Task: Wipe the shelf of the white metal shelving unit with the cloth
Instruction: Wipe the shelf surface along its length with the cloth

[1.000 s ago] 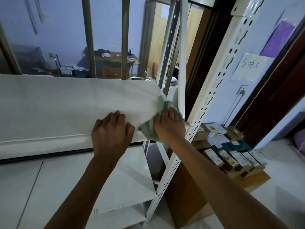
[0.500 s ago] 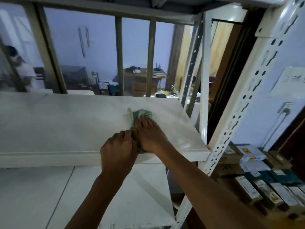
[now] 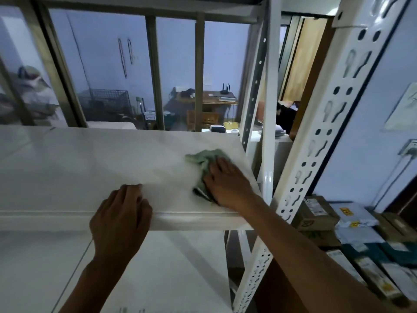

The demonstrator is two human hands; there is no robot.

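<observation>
A white metal shelf spans the middle of the view, part of a shelving unit with perforated white uprights. A crumpled pale green cloth lies on the shelf near its right end. My right hand presses flat on the cloth and covers its near part. My left hand grips the shelf's front edge, fingers curled over the lip, a little left of the cloth.
A lower white shelf sits beneath. Several stacked boxes lie to the right of the unit. Behind the shelf are window bars and a room with a wooden desk. Another person shows behind the glass at left.
My right hand has slid the cloth rightward toward the shelf's right end. My left hand stays on the front edge. The view has shifted.
</observation>
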